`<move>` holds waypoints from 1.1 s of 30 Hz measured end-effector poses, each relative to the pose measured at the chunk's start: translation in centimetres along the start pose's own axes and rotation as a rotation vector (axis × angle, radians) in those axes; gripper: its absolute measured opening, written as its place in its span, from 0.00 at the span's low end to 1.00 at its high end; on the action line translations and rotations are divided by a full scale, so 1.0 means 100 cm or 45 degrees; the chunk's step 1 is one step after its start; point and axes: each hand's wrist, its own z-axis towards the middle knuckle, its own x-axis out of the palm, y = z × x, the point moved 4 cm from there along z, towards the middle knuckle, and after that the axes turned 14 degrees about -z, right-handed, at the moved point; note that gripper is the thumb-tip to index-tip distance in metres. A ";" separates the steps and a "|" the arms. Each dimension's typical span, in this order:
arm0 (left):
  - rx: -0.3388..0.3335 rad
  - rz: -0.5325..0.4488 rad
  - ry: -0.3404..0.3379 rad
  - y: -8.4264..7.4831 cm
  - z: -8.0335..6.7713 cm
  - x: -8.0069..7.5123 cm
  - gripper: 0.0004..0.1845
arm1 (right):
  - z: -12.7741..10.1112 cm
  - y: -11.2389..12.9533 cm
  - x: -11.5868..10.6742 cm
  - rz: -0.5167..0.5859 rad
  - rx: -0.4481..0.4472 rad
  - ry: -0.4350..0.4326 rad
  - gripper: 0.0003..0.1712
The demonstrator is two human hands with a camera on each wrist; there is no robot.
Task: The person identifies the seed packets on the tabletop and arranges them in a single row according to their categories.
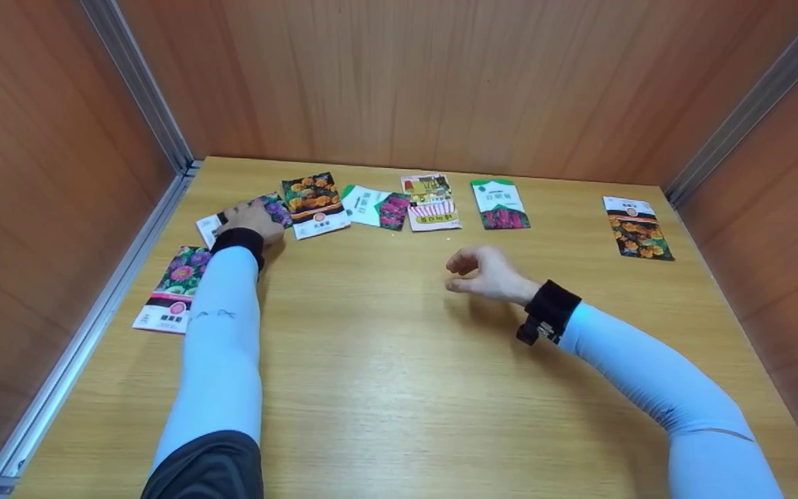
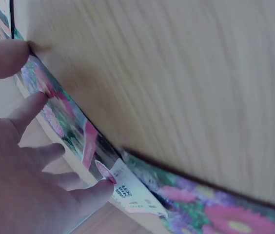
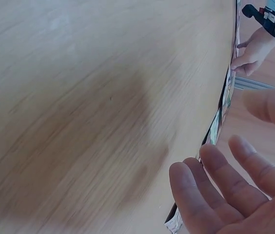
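My left hand [image 1: 250, 220] lies at the back left of the wooden table [image 1: 385, 374], its fingers [image 2: 35, 105] spread and resting on a seed packet with purple flowers [image 1: 276, 208]. In the left wrist view that packet [image 2: 67, 124] shows edge-on under the fingertips. My right hand [image 1: 481, 272] hovers above the middle of the table with its fingers [image 3: 225, 175] loosely bent and holding nothing. The packet nearest to it is a red-and-white one [image 1: 431, 202], farther back.
More seed packets lie in a row along the back: an orange-flowered one [image 1: 313, 204], a white-and-green one [image 1: 374, 206], a green-topped one [image 1: 500, 205] and one far right [image 1: 639, 228]. Another [image 1: 174, 288] lies near the left wall. Wooden walls [image 1: 399, 76] enclose three sides.
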 end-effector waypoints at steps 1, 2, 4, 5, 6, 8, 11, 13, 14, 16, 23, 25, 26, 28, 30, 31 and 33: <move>0.000 -0.007 0.016 0.000 0.000 0.000 0.43 | 0.000 0.000 0.000 -0.001 0.002 0.003 0.22; 0.005 -0.007 0.021 0.001 -0.001 -0.001 0.41 | -0.001 0.000 0.001 -0.005 0.006 0.004 0.22; 0.024 -0.017 0.013 0.003 0.001 -0.005 0.38 | -0.002 0.000 0.001 -0.012 0.010 0.001 0.22; 0.030 -0.016 -0.005 0.004 0.001 -0.009 0.37 | -0.002 -0.001 0.001 -0.012 0.017 0.001 0.22; 0.037 -0.011 -0.021 0.006 0.001 -0.013 0.37 | -0.003 -0.001 0.002 -0.009 0.019 0.002 0.22; 0.042 -0.003 -0.051 0.011 -0.003 -0.021 0.38 | -0.003 -0.001 0.003 -0.007 0.024 0.002 0.21; 0.024 -0.012 -0.051 0.024 -0.004 -0.026 0.45 | -0.004 0.000 0.005 -0.014 0.001 -0.005 0.21; 0.022 -0.017 -0.037 0.031 -0.004 -0.028 0.49 | -0.004 0.001 0.005 -0.026 -0.013 -0.002 0.22; 0.016 -0.027 -0.032 0.035 0.000 -0.027 0.51 | -0.004 0.001 0.005 -0.030 -0.017 0.001 0.23; 0.014 -0.037 -0.039 0.036 0.002 -0.029 0.51 | -0.004 0.002 0.004 -0.030 -0.016 0.018 0.23; 0.096 0.006 -0.182 0.017 0.001 -0.041 0.48 | -0.006 0.003 0.003 -0.005 0.019 0.037 0.22; 0.155 0.046 -0.223 0.012 0.002 -0.043 0.45 | -0.007 0.002 0.004 -0.009 0.028 0.041 0.22; 0.185 0.071 -0.234 0.011 0.003 -0.043 0.43 | -0.008 0.002 0.005 -0.013 0.031 0.044 0.22; 0.230 0.108 -0.242 0.011 0.005 -0.043 0.38 | -0.010 0.001 0.006 -0.020 0.032 0.054 0.23; 0.255 0.131 -0.239 0.013 0.006 -0.043 0.32 | -0.011 0.000 0.007 -0.020 0.034 0.061 0.23; 0.268 0.136 -0.240 0.013 0.005 -0.044 0.30 | -0.011 -0.001 0.007 -0.019 0.034 0.059 0.23; 0.289 0.131 -0.240 0.013 0.004 -0.048 0.28 | -0.012 -0.002 0.006 -0.020 0.026 0.048 0.24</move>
